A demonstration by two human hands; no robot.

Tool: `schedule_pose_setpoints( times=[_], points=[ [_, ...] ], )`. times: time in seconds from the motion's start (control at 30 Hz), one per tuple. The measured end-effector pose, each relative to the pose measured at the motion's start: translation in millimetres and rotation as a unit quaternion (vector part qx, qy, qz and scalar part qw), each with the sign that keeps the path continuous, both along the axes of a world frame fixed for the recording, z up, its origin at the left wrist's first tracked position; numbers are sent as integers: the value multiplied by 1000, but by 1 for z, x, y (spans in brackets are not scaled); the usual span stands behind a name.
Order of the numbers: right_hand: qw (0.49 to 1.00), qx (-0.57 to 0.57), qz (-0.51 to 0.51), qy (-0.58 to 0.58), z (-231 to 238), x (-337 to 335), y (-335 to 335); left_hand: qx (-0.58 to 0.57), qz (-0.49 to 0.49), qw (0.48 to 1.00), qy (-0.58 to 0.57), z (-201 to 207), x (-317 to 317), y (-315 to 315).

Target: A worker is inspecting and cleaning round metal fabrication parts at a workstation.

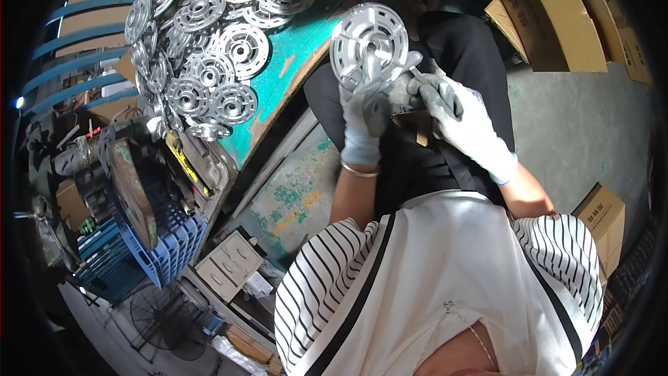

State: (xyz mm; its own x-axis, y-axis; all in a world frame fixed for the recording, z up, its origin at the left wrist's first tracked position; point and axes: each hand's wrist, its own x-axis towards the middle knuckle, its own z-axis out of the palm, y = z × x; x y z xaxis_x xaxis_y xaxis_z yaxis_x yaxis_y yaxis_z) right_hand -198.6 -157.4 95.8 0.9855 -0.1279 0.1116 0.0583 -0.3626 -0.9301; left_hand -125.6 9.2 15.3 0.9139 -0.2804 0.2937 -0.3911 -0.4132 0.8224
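In my gloved left hand (364, 108) is a round silver metal flange disc (350, 40) with slots around its rim and a raised hub. The fingers close on its lower edge and hold it up, its broad side in view. My gloved right hand (465, 113) is closed just to the right of the disc. A thin rod-like tool (415, 71) sticks out from its fingertips toward the disc's lower right edge. Whether the tool touches the disc, I cannot tell. A heap of similar metal discs (243, 50) lies at the upper left.
The heap lies on a green worktable (298, 43) with a worn edge. A blue plastic basket (163, 251) and a yellow-handled tool (186, 163) are at the left. Cardboard boxes (557, 21) stand at the upper right, another box (602, 219) at the right. A fan (167, 320) is at lower left.
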Motion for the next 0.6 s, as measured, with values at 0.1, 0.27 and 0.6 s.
schedule_pose_setpoints(
  times=[0.1,0.27,0.6],
  points=[
    [962,163,21,216,17,1,-6,229,2,940,-253,18,33,1],
    [991,11,40,127,-7,4,-4,-490,-3,815,310,31,29,-7],
    [975,132,38,175,-1,9,5,276,105,936,-193,58,19,11]
  ],
)
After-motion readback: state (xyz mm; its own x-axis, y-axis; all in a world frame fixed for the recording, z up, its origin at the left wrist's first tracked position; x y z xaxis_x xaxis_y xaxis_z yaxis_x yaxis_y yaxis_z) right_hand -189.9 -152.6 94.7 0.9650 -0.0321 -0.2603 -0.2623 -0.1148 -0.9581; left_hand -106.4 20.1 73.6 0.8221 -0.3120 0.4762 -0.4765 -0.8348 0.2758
